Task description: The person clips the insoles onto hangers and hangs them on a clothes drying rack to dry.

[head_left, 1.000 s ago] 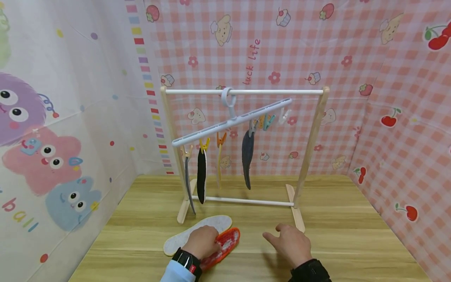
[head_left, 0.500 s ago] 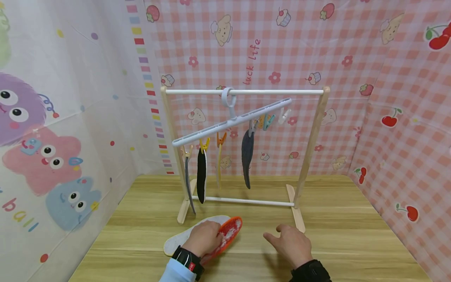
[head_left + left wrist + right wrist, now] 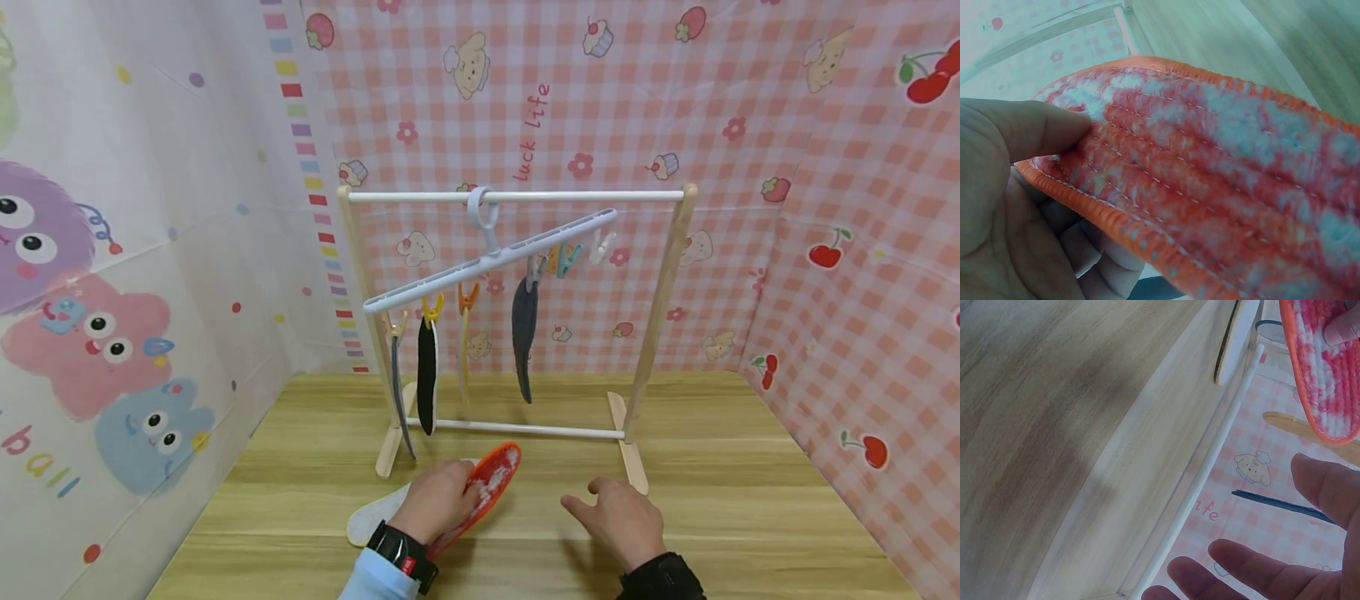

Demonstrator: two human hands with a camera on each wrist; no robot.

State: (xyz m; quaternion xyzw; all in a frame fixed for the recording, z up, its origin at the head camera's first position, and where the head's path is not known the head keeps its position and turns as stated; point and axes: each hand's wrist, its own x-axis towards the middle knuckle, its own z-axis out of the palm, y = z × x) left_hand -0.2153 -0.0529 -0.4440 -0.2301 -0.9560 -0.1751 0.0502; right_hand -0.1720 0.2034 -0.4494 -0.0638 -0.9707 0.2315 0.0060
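Note:
My left hand (image 3: 435, 502) pinches a red-and-white quilted insole (image 3: 491, 483) with an orange stitched edge. In the left wrist view the thumb presses on the patterned face of the insole (image 3: 1210, 169), and the other fingers lie behind it. Its tip is tilted up off the table. Beneath my left hand, partly hidden, a pale grey insole (image 3: 373, 515) lies flat on the wood. To the right, my right hand (image 3: 622, 517) is held low over the table with its fingers apart and nothing in them; the right wrist view shows the same spread fingers.
Behind the hands stands a wooden rack (image 3: 663, 300) with white bars. A tilted white hanger (image 3: 491, 262) hooks over its top bar. Clips hold several insoles, among them a dark grey one (image 3: 525, 333) and a black one (image 3: 426, 375). A turquoise clip (image 3: 570, 260) hangs at the right.
My left hand has raised the red insole's far end, tilting it up and away from the table. More of the pale insole is covered. The right hand stays in place.

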